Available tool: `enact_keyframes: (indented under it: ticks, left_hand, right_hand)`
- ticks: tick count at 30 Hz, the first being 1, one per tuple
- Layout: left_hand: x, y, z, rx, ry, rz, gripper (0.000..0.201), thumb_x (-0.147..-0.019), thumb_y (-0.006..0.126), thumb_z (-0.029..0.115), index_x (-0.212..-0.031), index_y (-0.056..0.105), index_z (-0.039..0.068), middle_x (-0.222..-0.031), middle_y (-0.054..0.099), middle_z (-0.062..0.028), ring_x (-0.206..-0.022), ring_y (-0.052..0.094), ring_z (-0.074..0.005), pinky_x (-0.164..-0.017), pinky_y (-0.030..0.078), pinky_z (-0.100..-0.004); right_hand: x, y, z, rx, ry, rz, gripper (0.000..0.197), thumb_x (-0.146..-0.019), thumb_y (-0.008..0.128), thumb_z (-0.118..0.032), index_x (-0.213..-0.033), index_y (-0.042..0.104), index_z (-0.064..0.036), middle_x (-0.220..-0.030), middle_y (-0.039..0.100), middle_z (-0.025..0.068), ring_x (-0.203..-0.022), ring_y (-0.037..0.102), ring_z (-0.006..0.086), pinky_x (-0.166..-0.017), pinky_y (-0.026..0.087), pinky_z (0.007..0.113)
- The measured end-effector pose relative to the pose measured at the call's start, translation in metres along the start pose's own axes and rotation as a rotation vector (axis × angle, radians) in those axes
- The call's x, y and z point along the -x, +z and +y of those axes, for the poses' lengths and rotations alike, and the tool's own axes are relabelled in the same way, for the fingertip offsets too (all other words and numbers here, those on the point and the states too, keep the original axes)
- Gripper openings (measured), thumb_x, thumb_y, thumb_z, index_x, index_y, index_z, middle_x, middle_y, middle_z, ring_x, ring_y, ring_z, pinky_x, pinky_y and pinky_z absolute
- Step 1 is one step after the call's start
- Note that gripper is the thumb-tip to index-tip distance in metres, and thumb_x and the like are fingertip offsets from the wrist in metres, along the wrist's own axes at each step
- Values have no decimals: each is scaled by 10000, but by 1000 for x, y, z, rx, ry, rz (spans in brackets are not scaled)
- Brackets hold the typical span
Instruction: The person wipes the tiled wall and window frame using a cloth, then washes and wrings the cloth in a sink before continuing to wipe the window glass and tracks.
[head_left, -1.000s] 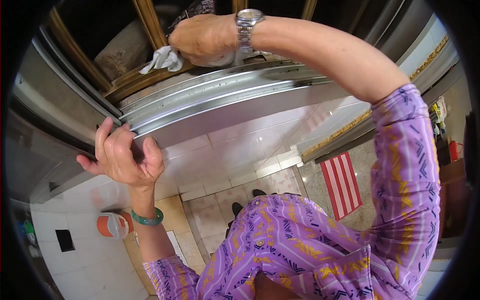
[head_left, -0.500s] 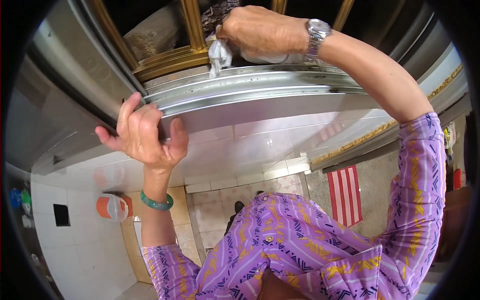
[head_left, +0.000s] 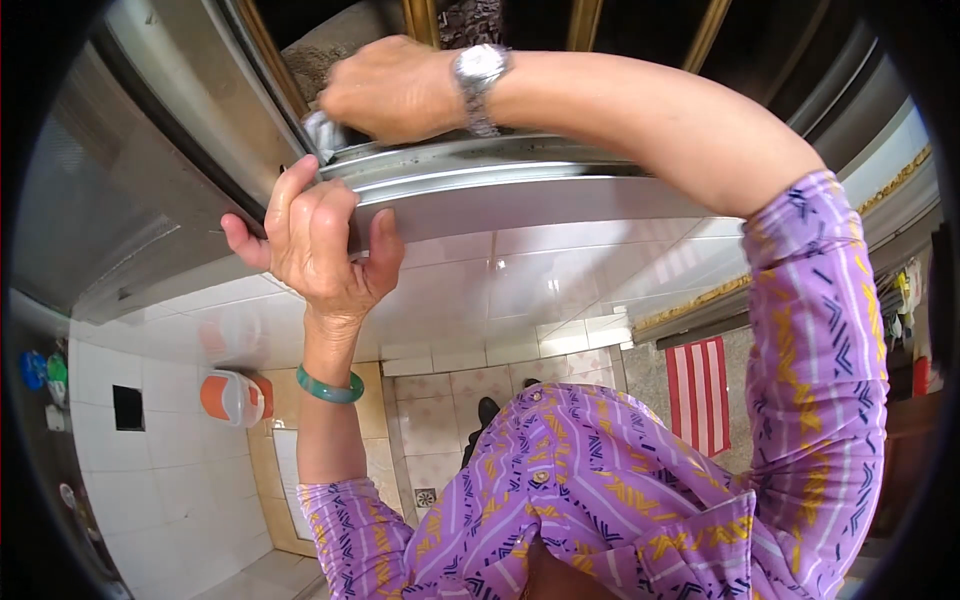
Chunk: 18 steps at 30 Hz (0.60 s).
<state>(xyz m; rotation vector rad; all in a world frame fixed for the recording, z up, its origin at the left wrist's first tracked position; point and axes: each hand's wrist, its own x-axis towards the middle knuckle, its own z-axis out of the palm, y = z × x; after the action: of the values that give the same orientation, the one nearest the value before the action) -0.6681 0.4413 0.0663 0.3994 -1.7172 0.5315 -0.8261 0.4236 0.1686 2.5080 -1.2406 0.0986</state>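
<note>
My right hand (head_left: 390,95) reaches across the top of the view, its fingers closed round a crumpled white cloth (head_left: 322,138). The cloth is pressed into the left corner of a metal window track (head_left: 470,172), and most of it is hidden under the hand. Just below that corner, my left hand (head_left: 330,235) grips the edge of the window frame, thumb on the near side and fingers bent over the ledge. Its little finger sticks out to the left. Gold-coloured bars (head_left: 585,25) stand beyond the track.
A grey sliding panel (head_left: 185,90) rises at the left. Below are a tiled wall (head_left: 450,270) and a tiled floor (head_left: 425,405). An orange and white bucket (head_left: 240,400) is at the lower left, and a red-and-white striped mat (head_left: 698,395) lies to the right.
My right hand has slid the cloth leftward along the track to the corner near my left hand. The left hand keeps its hold on the frame.
</note>
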Motion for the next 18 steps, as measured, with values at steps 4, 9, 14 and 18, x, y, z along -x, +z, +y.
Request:
enact_keyframes:
  ticks: [4,9,14,18]
  left_hand:
    - [4,-5,-4,-18,6,-12,184,-789,619,284,-786,565,108,-702,555,2,-971,625,-242,-1127,-5,-458]
    - [-2,10,13,-5,43,37,176,-780,606,281,-804,554,114,-712,549,1,-960,629,-238,-1123,3,-465]
    - [6,7,5,-16,49,-12,214,-775,583,241,-906,593,72,-850,635,-47,-1028,609,-291,-1126,11,-489]
    - [0,2,7,15,-19,-20,179,-717,577,134,-872,606,49,-859,619,-42,-1053,591,-304,-1129,23,-443]
  right_hand:
    - [15,-7,12,-31,-116,-32,84,-702,594,-3,-772,640,2,-780,646,199,-765,629,390,-661,501,445]
    - [4,4,26,-285,-25,214,167,-708,606,-71,-855,674,-29,-866,669,190,-865,638,378,-756,509,450]
    - [9,-1,20,-207,-105,96,195,-646,674,-80,-830,659,-16,-758,648,200,-765,628,389,-680,497,456]
    - [77,-56,22,-289,100,115,128,-743,654,-97,-832,671,-6,-724,636,211,-719,634,345,-676,504,407]
